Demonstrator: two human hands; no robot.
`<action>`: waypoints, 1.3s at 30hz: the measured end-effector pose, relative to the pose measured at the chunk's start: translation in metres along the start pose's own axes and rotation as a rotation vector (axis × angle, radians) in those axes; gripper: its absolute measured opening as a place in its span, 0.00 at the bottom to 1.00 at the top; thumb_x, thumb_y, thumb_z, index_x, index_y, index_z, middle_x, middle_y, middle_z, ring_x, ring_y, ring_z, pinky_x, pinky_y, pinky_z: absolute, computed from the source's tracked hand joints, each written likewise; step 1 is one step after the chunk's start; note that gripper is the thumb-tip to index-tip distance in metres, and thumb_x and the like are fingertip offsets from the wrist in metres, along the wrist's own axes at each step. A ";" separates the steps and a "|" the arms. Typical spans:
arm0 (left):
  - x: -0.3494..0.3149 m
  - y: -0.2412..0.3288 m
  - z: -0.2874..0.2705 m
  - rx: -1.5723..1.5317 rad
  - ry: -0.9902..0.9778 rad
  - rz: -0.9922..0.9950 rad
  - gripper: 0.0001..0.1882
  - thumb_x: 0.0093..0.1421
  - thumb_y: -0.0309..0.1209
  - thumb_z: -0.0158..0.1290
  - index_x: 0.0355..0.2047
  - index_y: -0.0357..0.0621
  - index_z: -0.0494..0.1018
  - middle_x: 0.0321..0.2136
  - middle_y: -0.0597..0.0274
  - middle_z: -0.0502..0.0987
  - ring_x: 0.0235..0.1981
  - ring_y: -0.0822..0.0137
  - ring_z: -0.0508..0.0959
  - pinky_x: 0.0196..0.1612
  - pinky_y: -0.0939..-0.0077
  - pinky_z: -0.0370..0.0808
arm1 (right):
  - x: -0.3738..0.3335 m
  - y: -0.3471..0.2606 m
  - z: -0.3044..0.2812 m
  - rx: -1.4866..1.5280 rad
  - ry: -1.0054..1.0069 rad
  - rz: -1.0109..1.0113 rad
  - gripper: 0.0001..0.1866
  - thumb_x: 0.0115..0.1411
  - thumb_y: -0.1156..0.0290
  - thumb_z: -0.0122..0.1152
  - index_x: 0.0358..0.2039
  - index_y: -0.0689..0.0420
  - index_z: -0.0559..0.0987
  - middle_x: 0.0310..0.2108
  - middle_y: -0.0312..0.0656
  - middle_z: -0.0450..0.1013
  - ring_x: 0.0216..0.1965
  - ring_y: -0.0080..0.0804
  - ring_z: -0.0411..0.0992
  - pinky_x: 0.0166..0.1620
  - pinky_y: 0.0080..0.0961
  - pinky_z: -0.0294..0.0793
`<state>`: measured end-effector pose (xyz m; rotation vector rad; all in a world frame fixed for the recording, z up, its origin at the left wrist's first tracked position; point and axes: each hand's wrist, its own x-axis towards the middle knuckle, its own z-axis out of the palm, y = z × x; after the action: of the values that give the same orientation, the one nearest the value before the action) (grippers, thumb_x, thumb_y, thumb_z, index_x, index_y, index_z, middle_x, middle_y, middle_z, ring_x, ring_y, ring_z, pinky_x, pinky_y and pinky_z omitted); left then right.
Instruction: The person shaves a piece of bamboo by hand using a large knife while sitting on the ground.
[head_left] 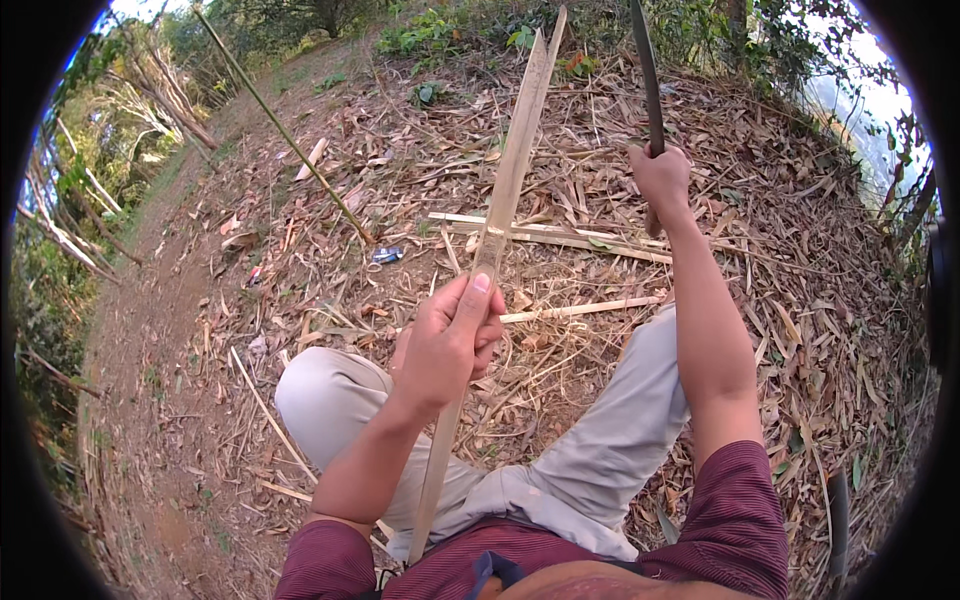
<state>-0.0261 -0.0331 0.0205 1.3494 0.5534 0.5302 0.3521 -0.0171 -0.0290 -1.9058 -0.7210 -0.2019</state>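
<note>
My left hand (447,335) is closed round a long, flat bamboo strip (515,155), thumb pressed along its face. The strip runs from my lap up and away, and its far end is split into two points. Out to the right, my right hand (663,182) grips a machete (650,85) by its handle. The dark blade points up and away, apart from the strip, and its tip runs out at the top edge of the view. Several pale split bamboo strips (590,242) lie on the ground beyond my knees.
Dry leaves and shavings cover the sloping ground (400,190). A thin green stem (290,135) slants up at the left. A small blue wrapper (387,256) lies near its foot. A dark curved piece (838,520) is at the lower right. Bushes stand along the far edge.
</note>
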 end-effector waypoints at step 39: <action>0.017 -0.026 0.015 0.975 0.402 0.404 0.18 0.73 0.37 0.40 0.36 0.34 0.71 0.15 0.48 0.68 0.15 0.53 0.67 0.23 0.58 0.63 | -0.134 -0.096 -0.001 -0.066 -0.175 -0.872 0.12 0.40 0.70 0.69 0.24 0.51 0.72 0.17 0.38 0.72 0.22 0.42 0.75 0.25 0.40 0.67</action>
<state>-0.0027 -0.0370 -0.0040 2.3304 0.9391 0.9350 0.1901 -0.0437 -0.0136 -1.5658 -1.6520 -0.6057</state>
